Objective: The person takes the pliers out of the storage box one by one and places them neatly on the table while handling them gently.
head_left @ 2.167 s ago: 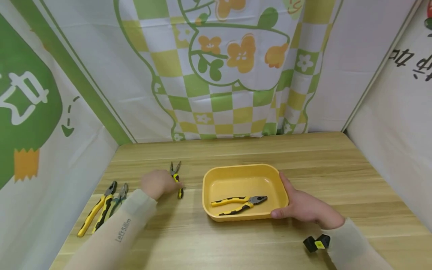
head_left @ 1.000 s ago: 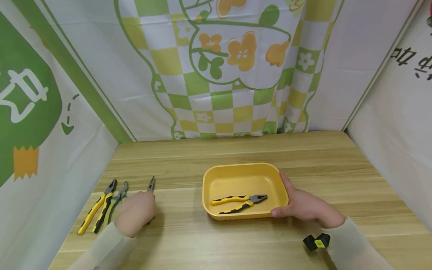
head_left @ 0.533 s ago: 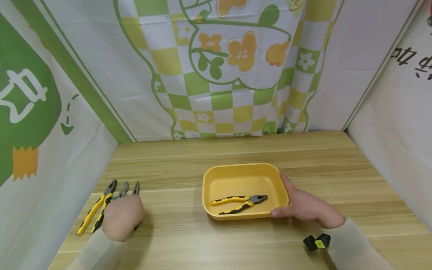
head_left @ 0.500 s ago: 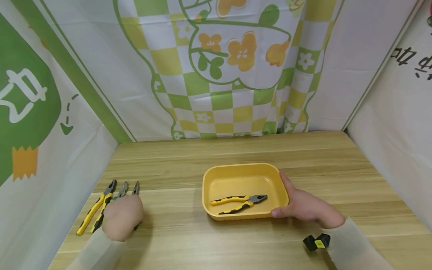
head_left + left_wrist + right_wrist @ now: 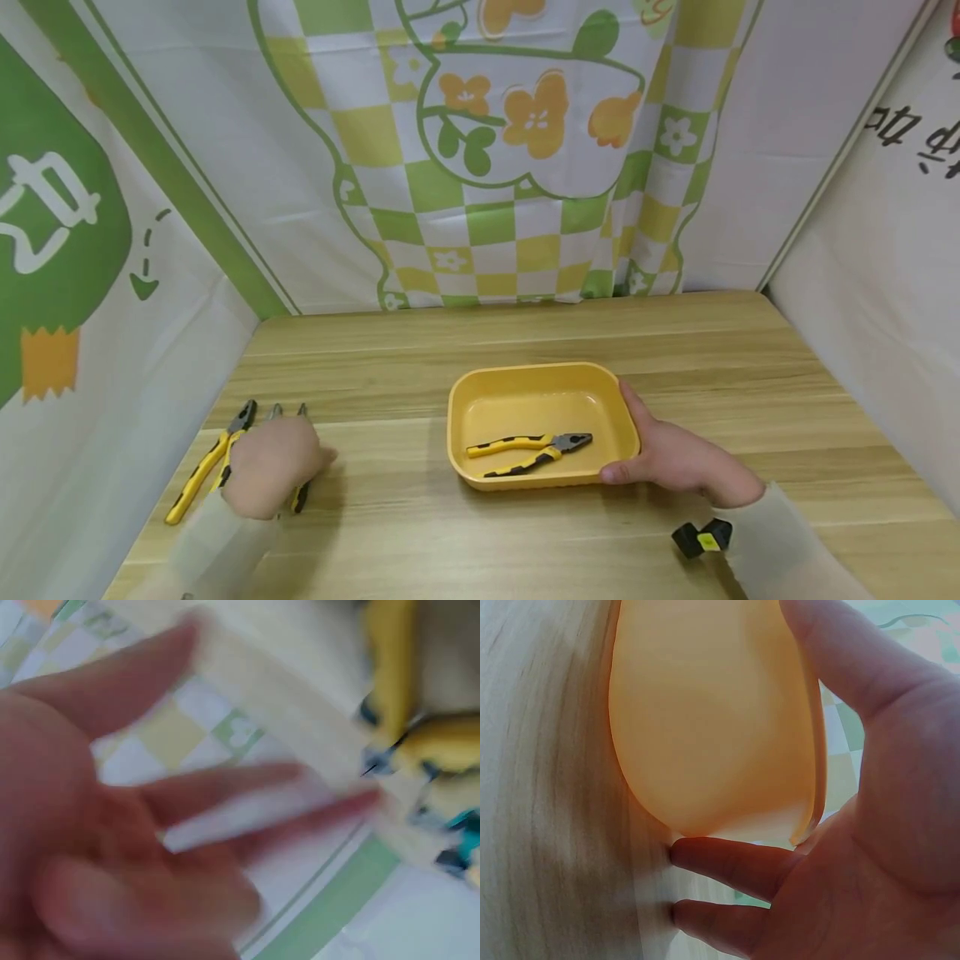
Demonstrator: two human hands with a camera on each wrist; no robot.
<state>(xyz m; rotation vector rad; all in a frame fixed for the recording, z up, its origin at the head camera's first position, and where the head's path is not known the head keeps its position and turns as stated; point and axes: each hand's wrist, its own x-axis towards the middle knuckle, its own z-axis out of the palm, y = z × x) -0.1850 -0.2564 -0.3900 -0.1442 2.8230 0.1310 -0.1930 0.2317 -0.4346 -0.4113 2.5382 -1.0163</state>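
At the table's left, my left hand (image 5: 273, 467) hovers over a row of pliers, its blurred fingers (image 5: 217, 787) spread and holding nothing in the left wrist view. Needle-nose pliers (image 5: 301, 497) lie partly under it. Of the middle pliers with teal handles (image 5: 469, 834), only the tip shows in the head view. Yellow-and-black pliers (image 5: 198, 487) lie outermost left, partly covered by the hand. My right hand (image 5: 678, 458) grips the right end of a yellow plastic box (image 5: 517, 407), thumb (image 5: 840, 652) at the rim. Combination pliers (image 5: 558, 445) with yellow-and-black handles lie inside, handles spread.
The wooden table (image 5: 405, 550) carries everything. A black object with a yellow label (image 5: 703, 540) sits by the right sleeve. Printed cloth (image 5: 480, 250) hangs behind the table, and white panels flank both sides.
My left hand carried the needle-nose pliers leftward from near the box, laid them beside the other pliers and let go. The right hand and the box stay put.
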